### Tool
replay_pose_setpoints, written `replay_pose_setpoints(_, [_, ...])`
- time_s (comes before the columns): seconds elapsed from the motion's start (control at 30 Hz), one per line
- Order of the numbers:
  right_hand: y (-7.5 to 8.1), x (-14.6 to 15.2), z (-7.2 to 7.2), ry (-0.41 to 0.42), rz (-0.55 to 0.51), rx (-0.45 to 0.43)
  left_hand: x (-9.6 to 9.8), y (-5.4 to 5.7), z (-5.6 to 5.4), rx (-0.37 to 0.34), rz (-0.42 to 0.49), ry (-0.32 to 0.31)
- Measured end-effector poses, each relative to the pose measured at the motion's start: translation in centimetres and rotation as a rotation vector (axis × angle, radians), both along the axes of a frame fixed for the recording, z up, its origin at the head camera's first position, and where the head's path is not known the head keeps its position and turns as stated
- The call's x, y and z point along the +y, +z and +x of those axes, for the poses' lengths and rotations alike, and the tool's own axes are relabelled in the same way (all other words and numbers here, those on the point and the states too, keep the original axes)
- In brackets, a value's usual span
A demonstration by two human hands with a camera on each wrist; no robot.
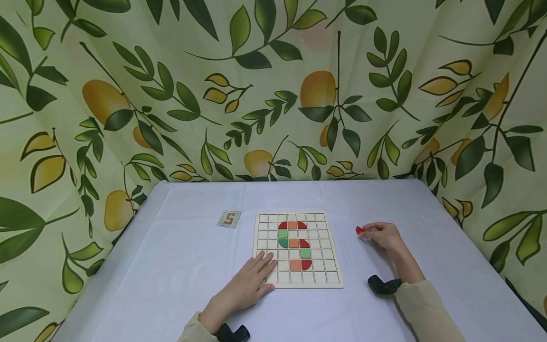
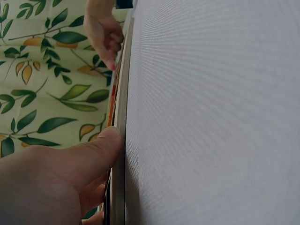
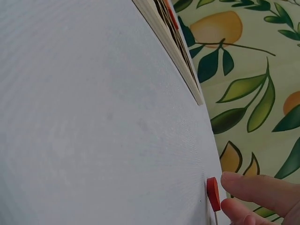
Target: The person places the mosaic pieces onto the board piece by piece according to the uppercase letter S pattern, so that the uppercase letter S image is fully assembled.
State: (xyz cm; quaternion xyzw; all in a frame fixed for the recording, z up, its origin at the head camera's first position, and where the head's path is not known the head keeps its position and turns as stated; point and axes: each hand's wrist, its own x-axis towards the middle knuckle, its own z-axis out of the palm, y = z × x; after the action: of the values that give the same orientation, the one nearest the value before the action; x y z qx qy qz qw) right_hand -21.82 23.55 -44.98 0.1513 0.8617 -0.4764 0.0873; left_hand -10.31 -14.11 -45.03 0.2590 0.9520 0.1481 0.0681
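Observation:
A square wooden grid board [image 1: 335,280] lies on the table. Red quarter-circle, orange square [image 1: 295,264] and green pieces form an S-like figure in its cells. My left hand [image 1: 248,285] rests over the board's lower left corner, fingers spread and straight; its thumb [image 2: 105,145] touches the board's edge in the left wrist view. To the right of the board, my right hand [image 1: 384,236] pinches a small red piece [image 1: 360,230] at its fingertips, low over the cloth. In the right wrist view this red piece [image 3: 213,194] shows edge-on beside the fingertips.
A small pattern card [image 1: 229,219] with a coloured grid figure lies left of the board's far corner. White cloth covers the table [image 1: 171,251]. Behind it hangs a leaf-and-fruit patterned curtain [image 1: 273,118]. A black device is strapped at each wrist.

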Motion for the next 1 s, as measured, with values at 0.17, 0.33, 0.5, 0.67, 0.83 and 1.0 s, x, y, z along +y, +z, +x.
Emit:
replay_pose_setpoints(0.17, [-0.24,0.01,-0.15,-0.014,0.032,0.01,0.03,-0.2,-0.13,-0.008,-0.013,0.007])
replay_pose_setpoints(0.33, [-0.52,-0.04,-0.34,-0.027,0.07,0.018,0.06,-0.33,-0.23,-0.015,-0.017,0.013])
replay_pose_setpoints(0.5, [-0.77,-0.09,-0.51,-0.044,0.068,0.01,0.07,-0.3,-0.19,-0.021,-0.019,0.015])
replay_pose_setpoints(0.67, [-0.77,-0.09,-0.51,-0.047,0.067,0.008,0.07,-0.28,-0.17,-0.007,-0.023,0.011])
replay_pose_setpoints(0.83, [-0.67,-0.02,-0.39,-0.019,0.079,0.025,0.06,-0.36,-0.2,-0.001,-0.024,0.01])
replay_pose_setpoints(1.0, [-0.76,-0.22,-0.18,0.007,0.09,0.037,0.03,-0.43,-0.2,-0.002,-0.024,0.01])
